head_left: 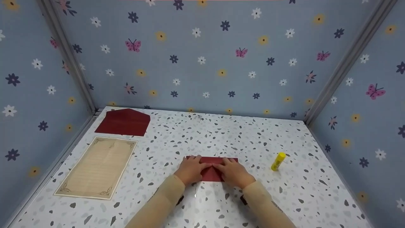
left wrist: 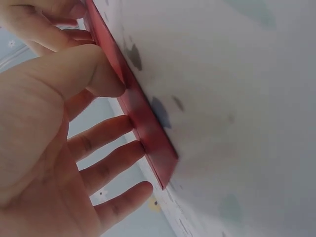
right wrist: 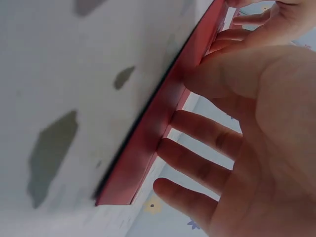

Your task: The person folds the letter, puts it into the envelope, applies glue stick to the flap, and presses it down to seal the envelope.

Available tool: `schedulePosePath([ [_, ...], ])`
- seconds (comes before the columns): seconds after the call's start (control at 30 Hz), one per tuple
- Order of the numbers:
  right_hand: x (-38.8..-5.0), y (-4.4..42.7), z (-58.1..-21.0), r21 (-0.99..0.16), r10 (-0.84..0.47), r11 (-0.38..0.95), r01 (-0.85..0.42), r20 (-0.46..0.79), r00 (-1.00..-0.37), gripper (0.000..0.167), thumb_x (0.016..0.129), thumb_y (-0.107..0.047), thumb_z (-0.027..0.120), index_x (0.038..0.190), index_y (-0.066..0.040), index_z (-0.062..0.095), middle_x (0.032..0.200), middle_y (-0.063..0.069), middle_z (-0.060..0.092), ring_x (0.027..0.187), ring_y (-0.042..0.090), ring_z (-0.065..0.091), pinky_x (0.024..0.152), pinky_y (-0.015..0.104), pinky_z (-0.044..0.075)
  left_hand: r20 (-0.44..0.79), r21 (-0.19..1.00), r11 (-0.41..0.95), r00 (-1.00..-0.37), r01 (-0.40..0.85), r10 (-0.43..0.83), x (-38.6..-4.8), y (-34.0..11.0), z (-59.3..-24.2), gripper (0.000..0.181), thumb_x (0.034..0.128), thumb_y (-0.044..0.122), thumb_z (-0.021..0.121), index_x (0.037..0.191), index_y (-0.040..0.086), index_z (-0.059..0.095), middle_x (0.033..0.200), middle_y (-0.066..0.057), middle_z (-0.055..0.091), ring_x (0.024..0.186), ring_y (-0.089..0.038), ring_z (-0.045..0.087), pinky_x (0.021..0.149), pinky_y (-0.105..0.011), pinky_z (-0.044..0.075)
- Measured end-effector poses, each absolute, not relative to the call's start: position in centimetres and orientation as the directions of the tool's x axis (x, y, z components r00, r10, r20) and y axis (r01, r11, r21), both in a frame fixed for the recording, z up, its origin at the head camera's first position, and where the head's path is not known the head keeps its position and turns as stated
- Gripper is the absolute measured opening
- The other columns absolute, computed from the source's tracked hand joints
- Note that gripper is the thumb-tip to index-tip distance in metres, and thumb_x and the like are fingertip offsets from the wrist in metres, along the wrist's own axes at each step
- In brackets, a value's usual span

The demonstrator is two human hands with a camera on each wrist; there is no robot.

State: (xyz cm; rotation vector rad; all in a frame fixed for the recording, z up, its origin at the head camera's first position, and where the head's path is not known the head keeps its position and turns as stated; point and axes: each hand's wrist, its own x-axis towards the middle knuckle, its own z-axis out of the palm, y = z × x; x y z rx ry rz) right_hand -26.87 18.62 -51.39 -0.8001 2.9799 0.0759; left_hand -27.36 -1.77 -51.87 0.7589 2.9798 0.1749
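A red paper envelope [head_left: 211,177] lies flat on the speckled tabletop, its long side facing me. My left hand [head_left: 190,171] rests on its left half and my right hand [head_left: 234,173] on its right half. Both thumbs point inward and nearly meet at the middle of the envelope. In the left wrist view, the left thumb and fingertips touch the top of the red envelope [left wrist: 150,136], fingers spread and fairly straight. The right wrist view has the right thumb and fingers pressing likewise on the envelope [right wrist: 136,158]. Its underside is hidden.
Right of the hands stands a yellow glue stick [head_left: 278,161]. At the left lies a tan lined letter sheet [head_left: 98,167] with ornate corners. Behind it is another dark red envelope [head_left: 125,123] with its pointed flap up. Flowered panels [head_left: 202,72] enclose the table's back and sides.
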Motion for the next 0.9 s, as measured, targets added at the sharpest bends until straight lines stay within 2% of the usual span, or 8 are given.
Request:
schedulePosePath([
  [0.13, -26.9, 18.9, -51.6, 0.023, -0.500, 0.865, -0.501, -0.040, -0.865, 0.048, 0.100, -0.018, 0.060, 0.146, -0.030, 0.054, 0.134, 0.013, 0.055, 0.117, 0.031, 0.055, 0.092, 0.047, 0.054, -0.029, 0.105, 0.870, -0.873, 0.483, 0.488, -27.4, -1.8, -51.9, 0.054, 0.0931, 0.022, 0.069, 0.144, 0.032, 0.056, 0.144, -0.015, 0.051, 0.129, -0.037, 0.048, 0.104, -0.063, 0.038],
  [0.27, -26.9, 19.2, -51.7, 0.013, -0.504, 0.864, -0.504, -0.027, -0.864, 0.048, 0.100, -0.019, 0.060, 0.147, -0.029, 0.054, 0.133, 0.011, 0.055, 0.115, 0.030, 0.056, 0.092, 0.047, 0.054, -0.056, 0.156, 0.871, -0.876, 0.467, 0.479, -27.4, -1.9, -51.6, 0.055, 0.0922, 0.020, 0.069, 0.144, 0.031, 0.056, 0.146, -0.016, 0.049, 0.132, -0.038, 0.046, 0.107, -0.063, 0.035],
  [0.5, -26.7, 20.5, -51.8, -0.024, -0.502, 0.865, -0.502, -0.014, -0.865, 0.044, 0.101, -0.024, 0.060, 0.145, -0.020, 0.056, 0.131, 0.006, 0.056, 0.116, 0.029, 0.057, 0.094, 0.044, 0.052, -0.073, 0.202, 0.873, -0.882, 0.445, 0.466, -27.4, -2.3, -51.7, 0.056, 0.0890, 0.020, 0.071, 0.143, 0.030, 0.058, 0.146, -0.015, 0.049, 0.133, -0.035, 0.046, 0.108, -0.059, 0.035],
  [0.7, -26.9, 22.2, -51.4, -0.090, -0.436, 0.899, -0.429, -0.074, -0.897, 0.049, 0.100, -0.030, 0.063, 0.145, -0.012, 0.055, 0.135, 0.009, 0.054, 0.119, 0.029, 0.057, 0.097, 0.045, 0.050, -0.044, 0.182, 0.894, -0.905, 0.409, 0.423, -27.6, -2.9, -51.3, 0.056, 0.0842, 0.031, 0.080, 0.137, 0.023, 0.064, 0.128, -0.012, 0.059, 0.110, -0.030, 0.056, 0.093, -0.051, 0.047],
  [0.9, -26.9, 23.2, -51.1, -0.152, -0.397, 0.912, -0.381, -0.093, -0.913, 0.054, 0.099, -0.032, 0.065, 0.144, -0.005, 0.054, 0.137, 0.012, 0.054, 0.122, 0.032, 0.056, 0.099, 0.046, 0.049, -0.041, 0.192, 0.913, -0.927, 0.359, 0.373, -27.8, -4.5, -51.0, 0.055, 0.0818, 0.039, 0.082, 0.129, 0.014, 0.070, 0.119, -0.013, 0.063, 0.102, -0.031, 0.058, 0.087, -0.050, 0.048],
])
